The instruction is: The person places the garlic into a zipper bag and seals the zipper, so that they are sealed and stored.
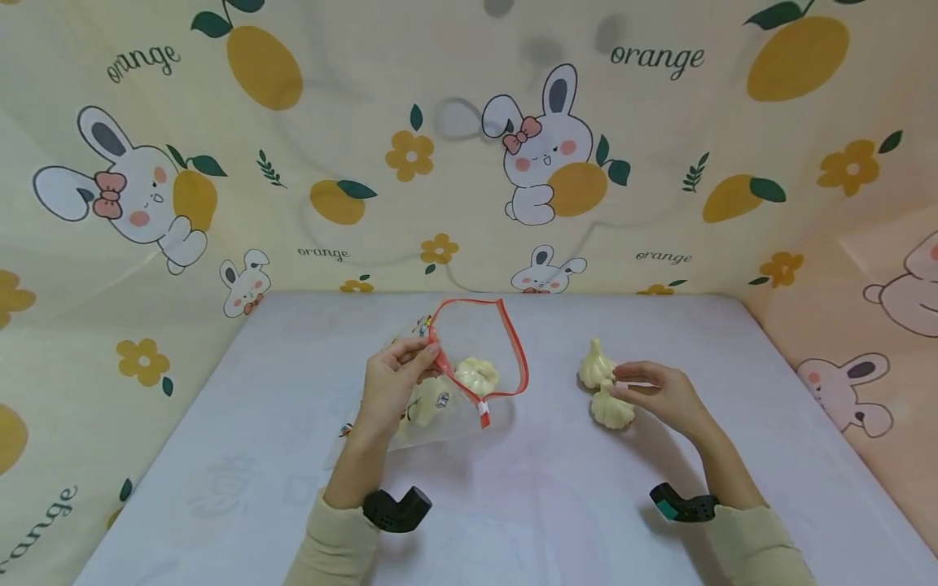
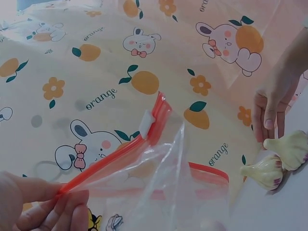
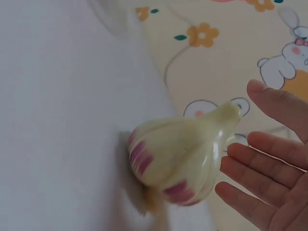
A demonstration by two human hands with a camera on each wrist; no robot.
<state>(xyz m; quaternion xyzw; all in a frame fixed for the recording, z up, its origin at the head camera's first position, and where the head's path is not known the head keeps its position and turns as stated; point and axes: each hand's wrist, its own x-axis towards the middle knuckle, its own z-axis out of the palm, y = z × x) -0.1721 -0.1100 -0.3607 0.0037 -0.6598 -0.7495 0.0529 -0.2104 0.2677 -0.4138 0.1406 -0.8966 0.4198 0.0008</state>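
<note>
My left hand [image 1: 392, 382] pinches the red rim of a clear zip bag [image 1: 432, 435] between thumb and fingers. The bag's mouth is spread wide, and a white slider [image 2: 147, 124] sits on its red zip strip. One whitish garlic bulb [image 1: 478, 376] shows at the mouth; further pale shapes inside are blurred by the printed plastic. To the right, two garlic bulbs, a back one [image 1: 596, 368] and a front one [image 1: 612, 409], stand close together on the table. My right hand [image 1: 663, 395] is beside them, fingers extended; the right wrist view shows a gap between it and the purple-marked bulb [image 3: 173, 159].
A white table [image 1: 542, 505] lies under everything. Behind it and at both sides hangs a cream cloth [image 1: 454, 212] printed with rabbits and oranges. Each wrist wears a black device, one on the left [image 1: 396, 510] and one on the right [image 1: 685, 503].
</note>
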